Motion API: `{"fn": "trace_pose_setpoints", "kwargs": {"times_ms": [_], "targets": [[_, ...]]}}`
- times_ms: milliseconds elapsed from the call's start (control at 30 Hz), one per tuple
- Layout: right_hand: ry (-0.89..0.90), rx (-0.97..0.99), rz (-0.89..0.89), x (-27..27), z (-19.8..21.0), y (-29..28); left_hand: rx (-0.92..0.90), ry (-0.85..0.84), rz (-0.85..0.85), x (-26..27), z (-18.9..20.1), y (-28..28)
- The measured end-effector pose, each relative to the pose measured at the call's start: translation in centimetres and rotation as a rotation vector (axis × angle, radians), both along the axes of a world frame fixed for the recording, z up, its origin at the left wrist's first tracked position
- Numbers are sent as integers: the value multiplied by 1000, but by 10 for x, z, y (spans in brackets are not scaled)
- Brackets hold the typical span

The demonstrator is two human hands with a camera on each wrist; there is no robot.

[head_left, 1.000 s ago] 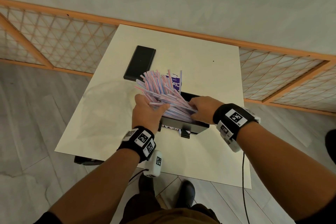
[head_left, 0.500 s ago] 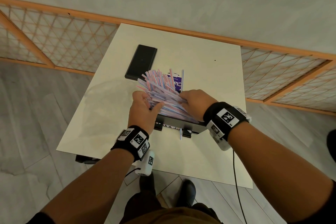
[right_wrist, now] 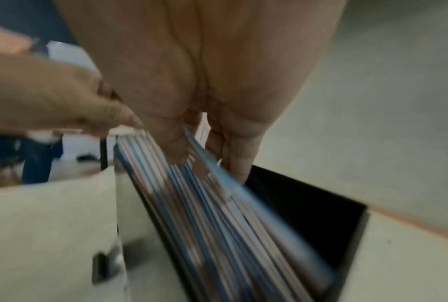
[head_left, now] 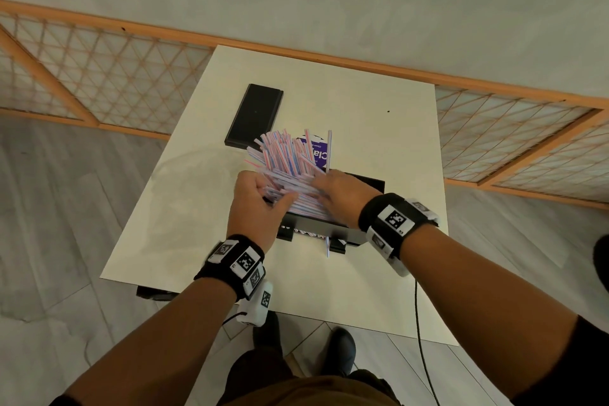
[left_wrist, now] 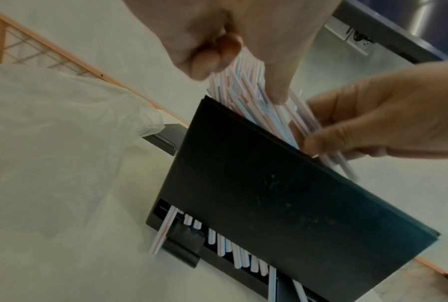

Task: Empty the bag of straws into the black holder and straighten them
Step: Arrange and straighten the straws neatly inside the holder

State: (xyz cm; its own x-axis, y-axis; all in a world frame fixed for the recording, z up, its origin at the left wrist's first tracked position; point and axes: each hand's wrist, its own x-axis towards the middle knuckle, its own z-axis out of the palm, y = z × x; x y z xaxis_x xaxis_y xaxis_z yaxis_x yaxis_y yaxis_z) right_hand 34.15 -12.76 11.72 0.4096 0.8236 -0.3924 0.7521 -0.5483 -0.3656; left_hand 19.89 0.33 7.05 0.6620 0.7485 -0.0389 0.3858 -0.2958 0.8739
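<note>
Now straightening straws (head_left: 286, 155) in the holder (head_left: 333, 228).
Left hand (head_left: 253, 204) and right hand (head_left: 339, 194) clasp them from both sides, probably to square them.

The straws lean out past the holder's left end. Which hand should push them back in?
Left. The left hand grips the straws at the black holder's left end, on their leaning side; the right hand holds them from the right.

Fanned straws (head_left: 290, 161) block holder (head_left: 316, 227) mouth, left hand (head_left: 253, 204) and right hand (head_left: 342, 194) flank them, lid (head_left: 255, 114) far-left, bag (left_wrist: 62, 143) left, table (head_left: 379, 128) open right
</note>
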Motion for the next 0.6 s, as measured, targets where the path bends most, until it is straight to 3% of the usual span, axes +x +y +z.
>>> {"fn": "trace_pose_setpoints", "kwargs": {"times_ms": [67, 167, 433, 600], "targets": [[-17, -97, -16, -2, -6, -6, 61, 8, 53, -2, 2, 1], [-17, -66, -50, -4, -8, -10, 126, 24, 107, 0, 0, 3], [-25, 8, -205, 22, 6, -30, 130, -15, 15, 6, -3, -1], [75, -125, -176, 23, -1, -14, 171, 11, -80, 7, -6, -6]]}}
